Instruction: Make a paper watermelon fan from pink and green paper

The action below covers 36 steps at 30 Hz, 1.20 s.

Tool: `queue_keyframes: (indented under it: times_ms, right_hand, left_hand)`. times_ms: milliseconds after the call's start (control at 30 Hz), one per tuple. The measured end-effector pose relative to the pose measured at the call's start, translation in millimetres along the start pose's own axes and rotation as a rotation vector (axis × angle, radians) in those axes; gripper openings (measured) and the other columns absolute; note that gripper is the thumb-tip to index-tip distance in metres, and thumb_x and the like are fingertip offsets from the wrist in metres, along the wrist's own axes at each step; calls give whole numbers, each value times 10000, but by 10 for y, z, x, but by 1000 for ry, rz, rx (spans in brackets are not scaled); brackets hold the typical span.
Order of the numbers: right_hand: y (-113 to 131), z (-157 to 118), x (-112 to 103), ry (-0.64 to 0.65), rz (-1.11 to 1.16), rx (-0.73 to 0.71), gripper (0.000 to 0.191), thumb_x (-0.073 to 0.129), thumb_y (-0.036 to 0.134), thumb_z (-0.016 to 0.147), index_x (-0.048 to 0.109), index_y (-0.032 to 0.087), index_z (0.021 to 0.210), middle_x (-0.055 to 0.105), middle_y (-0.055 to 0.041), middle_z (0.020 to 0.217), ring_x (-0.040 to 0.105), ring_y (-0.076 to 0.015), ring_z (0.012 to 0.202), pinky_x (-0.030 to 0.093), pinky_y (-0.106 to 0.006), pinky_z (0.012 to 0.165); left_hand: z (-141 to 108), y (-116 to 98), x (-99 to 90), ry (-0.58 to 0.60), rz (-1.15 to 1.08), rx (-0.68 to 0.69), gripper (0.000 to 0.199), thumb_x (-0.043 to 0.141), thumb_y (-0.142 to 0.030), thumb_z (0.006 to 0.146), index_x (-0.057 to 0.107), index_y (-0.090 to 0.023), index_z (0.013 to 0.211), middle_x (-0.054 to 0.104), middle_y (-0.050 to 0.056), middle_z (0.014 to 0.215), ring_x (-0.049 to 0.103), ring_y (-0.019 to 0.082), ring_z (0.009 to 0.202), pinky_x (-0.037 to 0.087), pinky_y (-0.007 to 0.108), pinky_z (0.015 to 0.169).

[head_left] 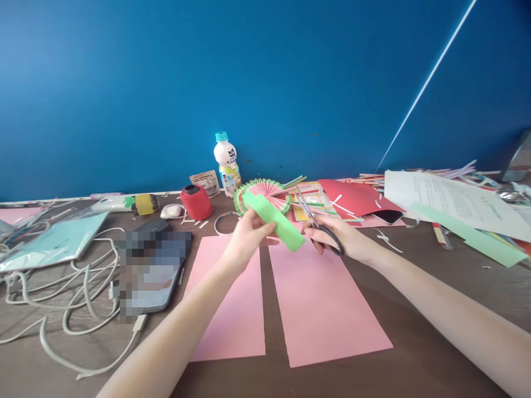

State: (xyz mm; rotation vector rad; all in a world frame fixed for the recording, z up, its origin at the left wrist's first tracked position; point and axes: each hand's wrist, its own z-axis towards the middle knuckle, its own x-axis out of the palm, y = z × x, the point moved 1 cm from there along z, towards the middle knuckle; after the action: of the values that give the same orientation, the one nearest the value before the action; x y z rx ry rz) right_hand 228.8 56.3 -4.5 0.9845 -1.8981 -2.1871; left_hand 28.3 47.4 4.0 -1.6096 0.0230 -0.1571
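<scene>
My left hand [252,235] pinches a bright green paper strip [276,220], held slanting above the table. In my right hand [327,235] is a pair of scissors [306,204] with dark handles, its blades pointing up and away, just right of the strip. Whether the blades touch the paper I cannot tell. Below my hands lie two pink paper sheets, the left sheet [232,309] and the right sheet [327,309], with a narrow gap between them. Behind the strip sits a pleated pink and green paper rosette [267,190], partly hidden.
A phone [161,276] and white cables [87,315] lie at left. Along the back stand a drink bottle [227,166] and a red roll [196,203]. Red paper [357,197], a printed sheet [448,199] and pale green paper [468,232] lie at right, before a blue wall [265,83].
</scene>
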Motion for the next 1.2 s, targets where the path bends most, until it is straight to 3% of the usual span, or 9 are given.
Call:
queue_keyframes:
  times_ms: [167,300,500,1200]
  right_hand:
    - [25,-35,50,175,-77,6,327,513,513,817,479,188,813,488,-4,769,493,-112,618,388,-242,532]
    - [43,-42,124,216,-183,-30,329,505,520,820,474,192,799,484,-15,808,475,-122,663,407,-265,600]
    - [25,-47,184,183,-279,-53,330,513,523,815,484,196,791,470,-9,794,433,-128,681,369,-254,605]
    - [-12,-38,220,159,-214,-27,308,579,486,778,476,197,744,429,26,705,368,-101,591,316,-232,531]
  left_hand:
    - [90,-104,-223,-189,-46,143,302,664,-203,675,534,-149,942,643,32,865,639,123,629,540,233,542]
    - [92,-130,-249,-273,-48,176,282,664,-188,661,539,-156,911,640,13,814,629,107,594,530,209,524]
    - [55,-109,-159,-241,-14,182,290,659,-217,677,545,-157,937,642,27,853,639,121,602,542,226,512]
    - [6,-115,-80,-199,43,160,265,632,-222,709,531,-149,943,651,47,898,656,147,651,556,252,544]
